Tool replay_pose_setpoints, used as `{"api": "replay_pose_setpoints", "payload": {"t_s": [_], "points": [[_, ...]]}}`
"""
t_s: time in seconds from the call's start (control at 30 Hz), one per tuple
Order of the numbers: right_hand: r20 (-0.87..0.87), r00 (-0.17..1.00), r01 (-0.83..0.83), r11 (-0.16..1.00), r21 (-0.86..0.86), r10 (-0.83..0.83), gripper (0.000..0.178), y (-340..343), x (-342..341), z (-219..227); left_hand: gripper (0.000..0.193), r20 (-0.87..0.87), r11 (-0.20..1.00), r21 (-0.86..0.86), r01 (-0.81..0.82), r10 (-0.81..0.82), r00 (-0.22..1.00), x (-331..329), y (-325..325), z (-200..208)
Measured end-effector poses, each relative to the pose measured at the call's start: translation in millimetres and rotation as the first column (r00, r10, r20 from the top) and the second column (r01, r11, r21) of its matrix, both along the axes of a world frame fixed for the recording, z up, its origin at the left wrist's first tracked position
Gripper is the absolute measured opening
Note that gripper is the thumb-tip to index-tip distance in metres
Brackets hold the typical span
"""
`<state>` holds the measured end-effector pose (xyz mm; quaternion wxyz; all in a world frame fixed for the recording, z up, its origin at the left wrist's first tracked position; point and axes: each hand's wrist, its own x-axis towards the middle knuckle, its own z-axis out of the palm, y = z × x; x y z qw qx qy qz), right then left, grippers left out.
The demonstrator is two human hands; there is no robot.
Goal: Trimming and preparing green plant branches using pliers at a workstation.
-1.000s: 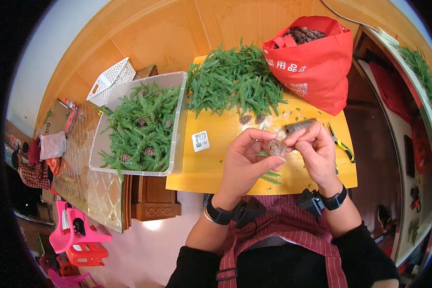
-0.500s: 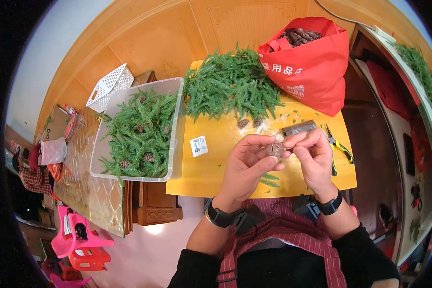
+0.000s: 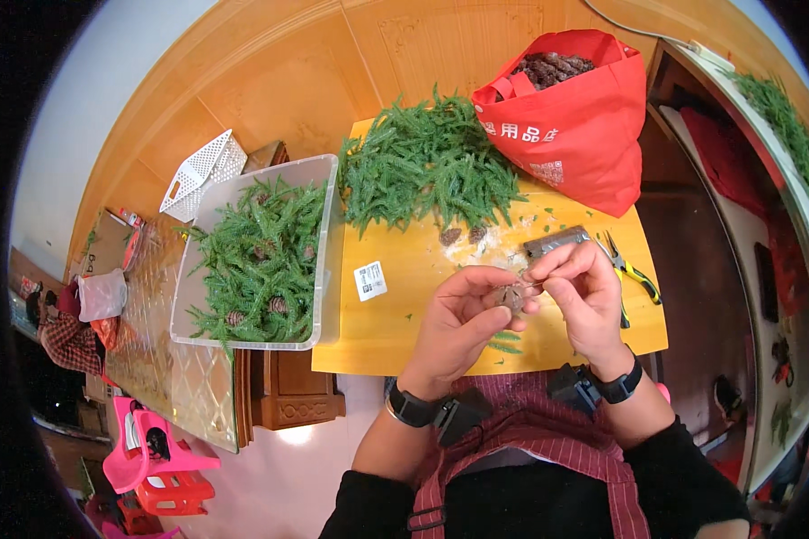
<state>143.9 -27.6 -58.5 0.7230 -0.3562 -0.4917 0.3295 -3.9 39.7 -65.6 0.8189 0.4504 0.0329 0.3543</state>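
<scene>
Above the near part of the yellow board, my left hand (image 3: 458, 323) is closed around a small brown pine cone (image 3: 510, 298), its scales facing up between thumb and fingers. Right beside it, my right hand (image 3: 591, 305) pinches a thin wire-like strand (image 3: 538, 284) that runs toward the cone. Where the strand meets the cone is too small to make out. Cut green sprigs (image 3: 505, 343) lie under my hands. Beyond them are two loose pine cones (image 3: 463, 235) and a dark brown bundle (image 3: 555, 241). Yellow-and-black pliers (image 3: 636, 272) rest to the right.
A pile of green artificial pine branches (image 3: 431, 166) covers the board's far side. The red bag (image 3: 566, 126) of pine cones stands at far right. Left of the board is a clear plastic bin (image 3: 326, 260) of branches and cones. A white label (image 3: 369, 281) lies near it.
The pine cone has turned in my left hand, its scales showing more fully now. My right fingers have shifted slightly at the strand. The whole view has moved a little.
</scene>
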Motion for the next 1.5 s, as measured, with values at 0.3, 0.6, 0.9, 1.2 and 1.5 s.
{"api": "replay_pose_setpoints", "payload": {"t_s": [0.3,0.6,0.9,1.2,1.5], "points": [[0.004,1.0,-0.021,0.999,-0.029,0.021,0.009,-1,5,8,0.036,0.045,0.997,-0.023,0.075,-0.074,0.996,-1,6,-8],[-0.05,0.993,-0.107,0.992,-0.073,0.104,0.011,-1,6,6,0.033,0.113,0.994,-0.049,0.101,-0.094,0.989,1,5,-13],[-0.018,0.991,-0.132,0.991,-0.036,0.131,0.012,-2,8,8,0.033,0.095,0.986,-0.034,0.161,-0.157,0.983,-2,7,-11],[-0.044,0.983,-0.176,0.983,0.05,0.178,0.012,-2,10,-3,0.035,0.007,0.995,0.03,0.091,-0.091,0.996,-2,5,-8],[-0.076,0.974,-0.213,0.976,0.033,0.215,0.012,-6,9,-5,0.029,0.09,0.978,-0.079,0.191,-0.183,0.979,-1,5,-8]]}}
